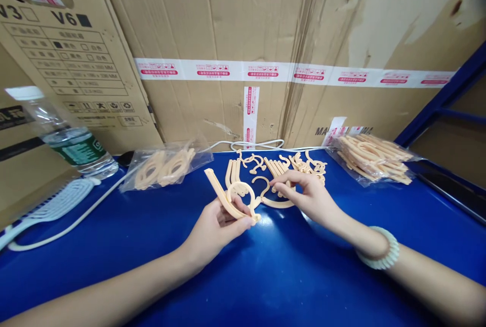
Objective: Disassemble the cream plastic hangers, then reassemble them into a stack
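Observation:
My left hand (218, 223) grips a peach-coloured folding hanger piece (228, 203), a curved arm with a round hook (246, 188) by its lower end. My right hand (309, 193) is above the loose parts, its thumb and index fingertip drawn together. Whether a small piece is pinched there, I cannot make out. Just below those fingers lies a curved hanger arm (279, 204) beside another hook (261, 179). Straight arms (233, 170) lie in a row behind my left hand. Several small hooks and parts (304, 162) are scattered behind my right hand, which partly hides them.
On the blue table (243, 276), a bag of ring-shaped pieces (165, 167) lies left and a bag of hanger parts (374, 157) right. A water bottle (76, 137), hairbrush (61, 203) and white cable (87, 210) are at left. Cardboard boxes (212, 28) form the back.

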`<state>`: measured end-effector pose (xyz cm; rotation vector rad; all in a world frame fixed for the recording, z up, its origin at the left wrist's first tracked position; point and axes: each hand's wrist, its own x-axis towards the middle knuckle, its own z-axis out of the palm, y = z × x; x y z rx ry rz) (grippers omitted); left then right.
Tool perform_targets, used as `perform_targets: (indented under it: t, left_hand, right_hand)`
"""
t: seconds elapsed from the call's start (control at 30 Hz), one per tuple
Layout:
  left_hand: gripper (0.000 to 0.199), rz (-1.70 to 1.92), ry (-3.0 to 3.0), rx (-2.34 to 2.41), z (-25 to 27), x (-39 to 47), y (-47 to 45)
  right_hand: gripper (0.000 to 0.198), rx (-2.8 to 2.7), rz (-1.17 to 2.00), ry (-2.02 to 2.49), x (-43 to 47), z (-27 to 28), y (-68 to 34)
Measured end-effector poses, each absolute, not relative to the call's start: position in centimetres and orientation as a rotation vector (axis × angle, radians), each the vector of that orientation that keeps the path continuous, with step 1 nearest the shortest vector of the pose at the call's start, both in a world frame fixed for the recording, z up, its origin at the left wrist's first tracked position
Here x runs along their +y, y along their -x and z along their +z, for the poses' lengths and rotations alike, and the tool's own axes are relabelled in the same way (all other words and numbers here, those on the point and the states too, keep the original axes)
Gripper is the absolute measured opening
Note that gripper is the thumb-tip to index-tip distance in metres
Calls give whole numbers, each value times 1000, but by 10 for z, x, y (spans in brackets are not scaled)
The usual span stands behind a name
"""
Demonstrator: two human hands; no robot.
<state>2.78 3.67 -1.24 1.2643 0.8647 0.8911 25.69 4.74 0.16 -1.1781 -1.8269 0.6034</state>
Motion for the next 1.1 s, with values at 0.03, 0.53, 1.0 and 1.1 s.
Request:
perform_targets:
  t: [0.03, 0.53, 1.0, 1.1]
  left_hand:
    - [28, 895, -1255, 863, -12, 36, -28]
    - [30, 902, -1195, 764, -15, 38, -29]
    - [26, 907, -1209, 796, -14, 39, -28]
    - [28, 917, -1163, 807, -13, 38, -27]
  right_hand:
    - [14, -1960, 459, 1184, 51, 2, -261]
    - [11, -2262, 19, 1237, 74, -19, -268]
    - [18, -1387, 562, 1067, 54, 3, -257]
    - [18, -1242, 639, 992, 43, 8, -249]
